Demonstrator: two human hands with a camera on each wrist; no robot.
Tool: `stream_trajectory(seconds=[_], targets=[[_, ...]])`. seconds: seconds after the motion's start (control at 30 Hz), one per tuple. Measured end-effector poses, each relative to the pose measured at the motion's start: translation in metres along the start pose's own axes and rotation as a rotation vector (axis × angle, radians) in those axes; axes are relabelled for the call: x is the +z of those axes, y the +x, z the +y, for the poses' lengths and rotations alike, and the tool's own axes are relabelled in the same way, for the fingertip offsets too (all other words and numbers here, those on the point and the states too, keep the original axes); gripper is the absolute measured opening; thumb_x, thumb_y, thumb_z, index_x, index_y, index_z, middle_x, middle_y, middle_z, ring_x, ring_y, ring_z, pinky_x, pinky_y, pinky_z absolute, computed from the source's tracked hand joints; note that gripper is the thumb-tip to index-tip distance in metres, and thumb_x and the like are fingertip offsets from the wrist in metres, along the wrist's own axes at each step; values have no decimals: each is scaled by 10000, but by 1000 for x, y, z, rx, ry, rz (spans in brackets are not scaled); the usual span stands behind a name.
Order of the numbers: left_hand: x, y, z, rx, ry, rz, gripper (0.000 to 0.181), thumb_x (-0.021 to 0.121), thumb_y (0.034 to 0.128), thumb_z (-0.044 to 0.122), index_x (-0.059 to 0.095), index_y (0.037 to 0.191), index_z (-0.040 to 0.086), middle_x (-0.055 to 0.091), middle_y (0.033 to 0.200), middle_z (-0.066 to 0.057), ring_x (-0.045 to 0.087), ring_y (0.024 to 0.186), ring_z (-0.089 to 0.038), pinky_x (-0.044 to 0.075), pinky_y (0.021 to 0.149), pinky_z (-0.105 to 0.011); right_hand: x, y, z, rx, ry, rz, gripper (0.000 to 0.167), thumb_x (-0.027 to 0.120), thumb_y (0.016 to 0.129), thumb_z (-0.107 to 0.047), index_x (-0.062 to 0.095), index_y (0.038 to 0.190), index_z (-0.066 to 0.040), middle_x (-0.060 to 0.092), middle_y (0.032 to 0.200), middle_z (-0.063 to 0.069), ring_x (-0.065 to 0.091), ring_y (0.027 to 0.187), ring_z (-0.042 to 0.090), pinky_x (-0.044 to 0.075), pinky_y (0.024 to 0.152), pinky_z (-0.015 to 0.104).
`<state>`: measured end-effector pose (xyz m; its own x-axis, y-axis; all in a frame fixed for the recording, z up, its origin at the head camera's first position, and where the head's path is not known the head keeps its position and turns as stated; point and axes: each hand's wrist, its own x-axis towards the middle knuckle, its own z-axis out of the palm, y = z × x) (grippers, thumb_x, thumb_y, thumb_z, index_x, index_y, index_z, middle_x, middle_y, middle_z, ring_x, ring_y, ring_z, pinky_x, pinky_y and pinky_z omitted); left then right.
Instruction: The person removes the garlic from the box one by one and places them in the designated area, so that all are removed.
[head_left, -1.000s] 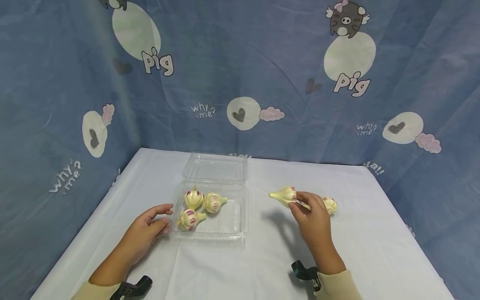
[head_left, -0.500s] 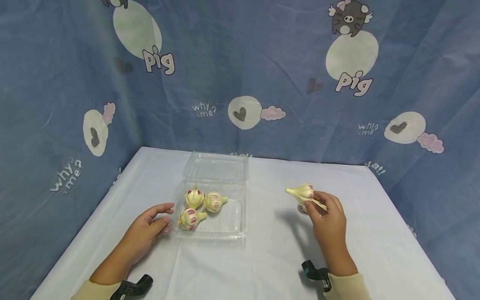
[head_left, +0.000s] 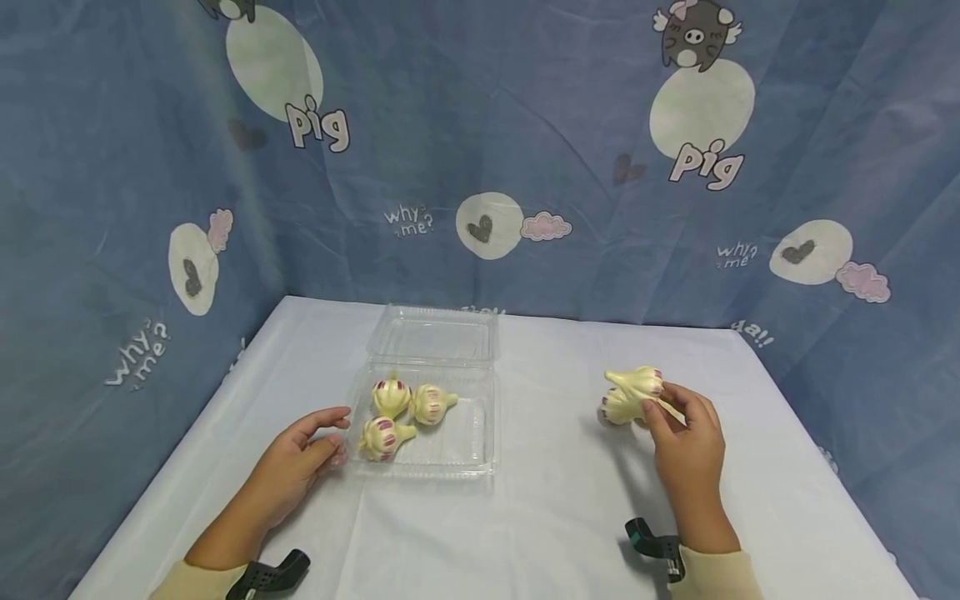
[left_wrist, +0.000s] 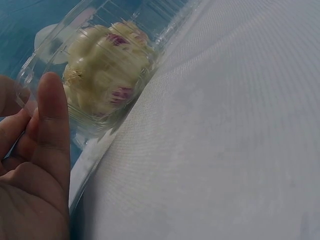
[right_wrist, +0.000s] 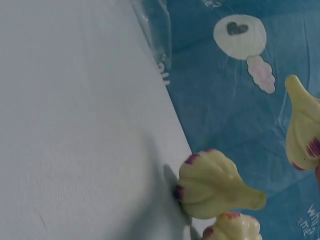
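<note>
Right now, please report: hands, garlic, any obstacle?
Left hand holding container. Right hand pinching raised garlic bulb. Three bulbs inside; lid open, not blocking. Two loose bulbs nearby.

A white cloth (head_left: pixel 555 517) covers the table (head_left: pixel 795 500), lightly creased in front of the box (head_left: pixel 453 442). The clear box sits directly on the cloth, its lid (head_left: pixel 435 339) folded back on the box's far side. Well to the right of the box lies a bulb (head_left: pixel 619 407); a second bulb (right_wrist: pixel 237 229) lies just beside it, farther from the box. Whether the two touch is hard to tell.
</note>
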<state>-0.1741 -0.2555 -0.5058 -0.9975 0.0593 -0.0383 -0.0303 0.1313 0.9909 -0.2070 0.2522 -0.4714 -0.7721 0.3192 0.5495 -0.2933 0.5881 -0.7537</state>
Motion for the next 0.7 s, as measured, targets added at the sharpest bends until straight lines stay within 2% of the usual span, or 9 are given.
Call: stream_trajectory(seconds=[0.2, 0.47, 0.7], targets=[[-1, -1, 0, 13, 15, 2, 461, 563, 1092, 129, 452, 1509, -32, 549, 1276, 21, 611, 912, -53, 596, 810, -212, -6, 5, 6, 0, -12, 39, 351, 789, 916, -6, 674, 1239, 68, 625, 1218, 150, 658, 1164, 204, 513, 923, 84], [-1, 1, 2, 20, 23, 0, 451, 552, 1093, 116, 455, 1507, -36, 547, 1268, 34, 609, 919, -44, 598, 820, -210, -21, 10, 12, 45, -87, 78, 359, 782, 940, -69, 679, 1269, 34, 626, 1230, 129, 653, 1178, 214, 494, 917, 51], [0, -1, -1, 25, 11, -4, 459, 564, 1089, 114, 451, 1501, -52, 555, 1255, 47, 611, 911, -38, 600, 813, -205, -34, 13, 16, 157, -127, 100, 389, 769, 967, -189, 681, 1303, -15, 611, 1251, 107, 643, 1205, 235, 490, 894, 35]])
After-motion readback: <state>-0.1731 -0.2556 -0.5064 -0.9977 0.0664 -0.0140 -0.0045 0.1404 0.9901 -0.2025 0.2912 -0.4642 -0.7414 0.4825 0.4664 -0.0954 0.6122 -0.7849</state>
